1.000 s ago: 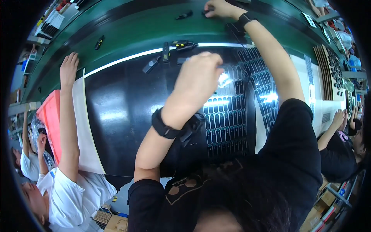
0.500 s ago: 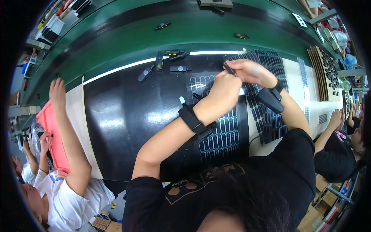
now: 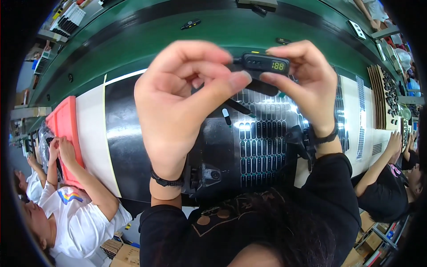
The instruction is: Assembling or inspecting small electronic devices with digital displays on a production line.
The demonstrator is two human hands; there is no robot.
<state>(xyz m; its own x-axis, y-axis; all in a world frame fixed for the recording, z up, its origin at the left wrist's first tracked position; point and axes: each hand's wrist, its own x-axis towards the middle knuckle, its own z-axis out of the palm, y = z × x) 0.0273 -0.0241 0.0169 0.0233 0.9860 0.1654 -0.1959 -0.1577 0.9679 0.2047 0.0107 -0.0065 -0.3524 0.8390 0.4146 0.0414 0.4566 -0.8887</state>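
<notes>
Raised close in front of me is a small black handheld device [image 3: 266, 63] with a lit yellow-green digital display at its right end and a yellow mark on its upper edge. My right hand [image 3: 313, 78] grips the display end between thumb and fingers. At the other end, the fingers and thumb of my left hand [image 3: 178, 89] close on the narrow stem. Just beneath the device shows a dark strip [image 3: 263, 87], partly covered by my fingers. Below my hands, sheets of clear oval film pieces [image 3: 263, 153] lie on the black mat [image 3: 126, 147].
Beyond the mat runs a green conveyor belt [image 3: 147, 42] carrying a black device [image 3: 191, 24] and another [image 3: 283, 41]. A person in white works at a red tray [image 3: 73, 129] on the left. Stacked brown boards [image 3: 376, 91] and another person's arm [image 3: 380, 162] are at right.
Both hands have come up toward me with the device, from above the film sheets. Its lit display now faces me. At left, the co-worker's arm has drawn back to the red tray.
</notes>
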